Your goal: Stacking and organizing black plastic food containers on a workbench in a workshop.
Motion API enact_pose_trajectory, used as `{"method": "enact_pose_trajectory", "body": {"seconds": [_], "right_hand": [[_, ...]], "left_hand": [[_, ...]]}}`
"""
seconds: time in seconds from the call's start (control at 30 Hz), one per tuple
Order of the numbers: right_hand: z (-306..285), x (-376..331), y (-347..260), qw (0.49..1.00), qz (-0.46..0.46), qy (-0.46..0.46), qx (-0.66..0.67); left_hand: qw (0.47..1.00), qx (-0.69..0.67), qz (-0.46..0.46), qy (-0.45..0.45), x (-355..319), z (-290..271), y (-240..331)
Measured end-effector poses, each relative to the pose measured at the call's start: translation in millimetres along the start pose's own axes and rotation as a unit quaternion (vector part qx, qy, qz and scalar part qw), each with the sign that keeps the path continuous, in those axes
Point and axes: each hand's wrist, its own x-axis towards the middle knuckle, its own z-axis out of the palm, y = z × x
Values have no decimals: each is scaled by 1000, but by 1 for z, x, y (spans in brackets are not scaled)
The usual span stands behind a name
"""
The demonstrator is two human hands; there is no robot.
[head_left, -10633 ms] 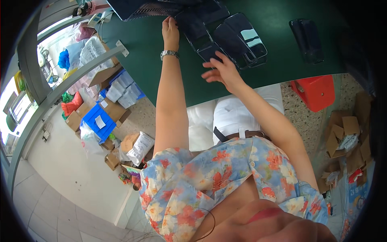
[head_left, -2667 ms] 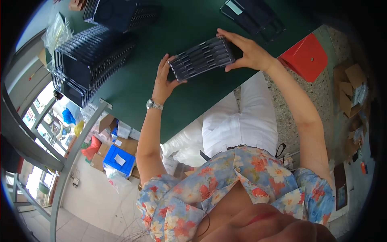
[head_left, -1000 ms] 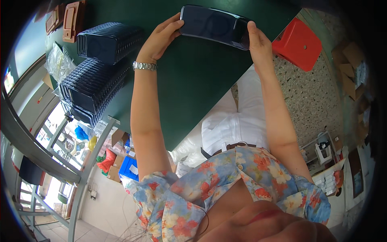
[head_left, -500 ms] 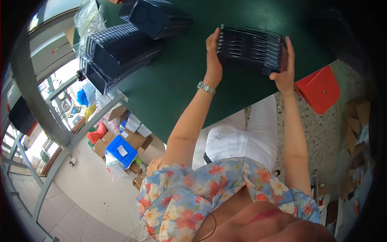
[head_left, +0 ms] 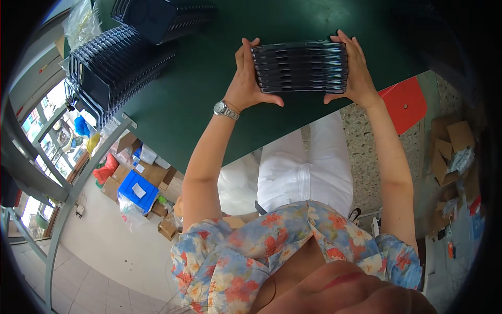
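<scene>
Between my two hands is a neat stack of thin black plastic cases (head_left: 300,68), their glossy edges facing me and cutouts lining up down the middle. My left hand (head_left: 247,76) presses on the stack's left end, thumb stretched along the lower edge; a metal-band watch is on that wrist. At the right end, my right hand (head_left: 358,73) has its palm and fingers against the stack, thumb beneath the lower corner. Further left on the green table (head_left: 209,120) lies a long leaning row of similar cases (head_left: 117,68), with another bundle (head_left: 151,18) behind it.
Clear plastic wrapping (head_left: 82,26) sits at the table's far left. A red pouch-like piece (head_left: 405,104) juts out by the right table edge. On the floor are a blue bin (head_left: 137,189) among cartons at left and open cardboard boxes (head_left: 452,149) at right.
The stack has turned from tilted to squarely edge-on, its cases now evenly aligned. My left hand has shifted left and closer, its thumb now showing below. The whole view has shifted slightly.
</scene>
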Motion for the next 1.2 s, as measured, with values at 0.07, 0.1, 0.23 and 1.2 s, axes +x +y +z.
{"method": "enact_pose_trajectory", "body": {"seconds": [0.07,0.1,0.23,1.2], "right_hand": [[-1,3,0,1000,-30,-1,8],[-1,4,0,999,-32,-2,10],[0,7,8,999,-50,-13,3],[-59,483,-68,814,103,-420,388]], "left_hand": [[999,-27,-34,-18,-5,-8,2],[999,-27,-36,-16,-6,-13,2],[995,11,-93,-41,-9,-18,3],[538,-646,-101,533,128,-64,112]]}}
